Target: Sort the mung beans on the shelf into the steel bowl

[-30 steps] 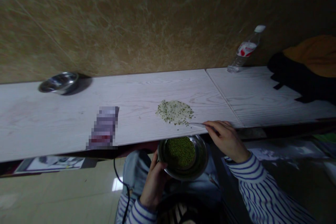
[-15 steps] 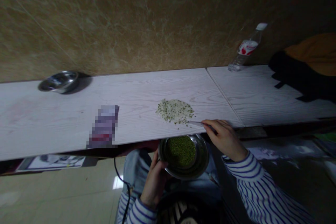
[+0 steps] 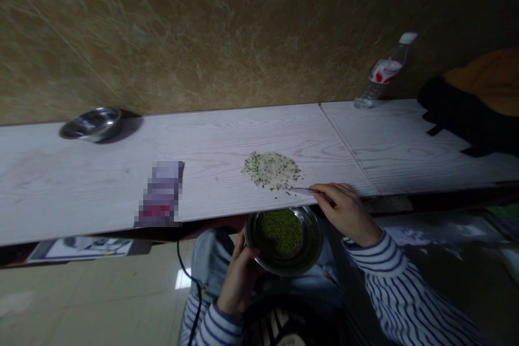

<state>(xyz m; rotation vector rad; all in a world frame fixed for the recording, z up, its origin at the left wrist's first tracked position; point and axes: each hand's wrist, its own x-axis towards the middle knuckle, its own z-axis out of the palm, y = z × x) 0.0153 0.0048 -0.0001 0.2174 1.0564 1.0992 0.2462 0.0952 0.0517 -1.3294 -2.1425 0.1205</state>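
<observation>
My left hand [image 3: 240,275] grips the left rim of a steel bowl [image 3: 312,243], its thumb over the edge. Green mung beans [image 3: 279,231] fill the bottom of this bowl, which is held over my lap just below the table edge. Between the thumb and fingers of my right hand [image 3: 344,211] is a pair of thin metal tweezers [image 3: 300,190]. Their tips point left, at the near right edge of a flat pile of white grains, apparently rice, mixed with green beans [image 3: 271,170]. Whether a bean sits between the tips is too small to tell.
On the white wood-grain table [image 3: 211,140], a second steel bowl [image 3: 92,125] stands at the back left. A blurred-out flat object [image 3: 162,194] lies near the front edge. A plastic bottle [image 3: 383,73] and a black and orange cloth item [image 3: 478,92] are at right.
The tweezers and my right hand have shifted slightly left and up along the pile's near edge. My left hand keeps the bowl in nearly the same place.
</observation>
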